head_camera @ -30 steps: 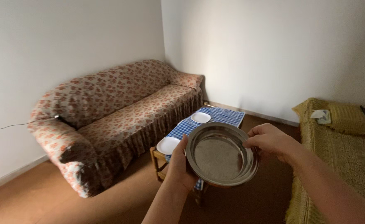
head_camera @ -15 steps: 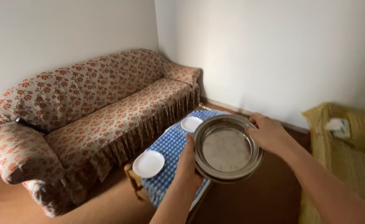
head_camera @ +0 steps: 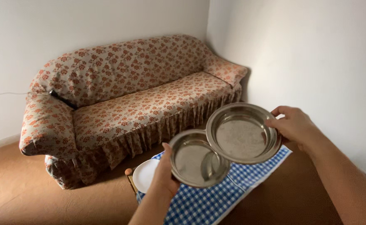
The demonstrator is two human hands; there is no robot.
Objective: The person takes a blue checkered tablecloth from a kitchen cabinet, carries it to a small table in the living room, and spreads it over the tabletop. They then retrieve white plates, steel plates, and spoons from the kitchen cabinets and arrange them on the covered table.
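Gripping one steel plate [head_camera: 196, 160] by its rim, the left hand [head_camera: 166, 173] overlaps a second steel plate [head_camera: 242, 134] clasped by the right hand [head_camera: 296, 127], above a checked cloth [head_camera: 228, 193].

We see a small table under a blue checked cloth [head_camera: 216, 200]; a white plate [head_camera: 144, 175] lies on it.

Both forearms bare; left hand [head_camera: 165, 177] and right hand [head_camera: 296, 126] apparently without rings, watch or sleeves.
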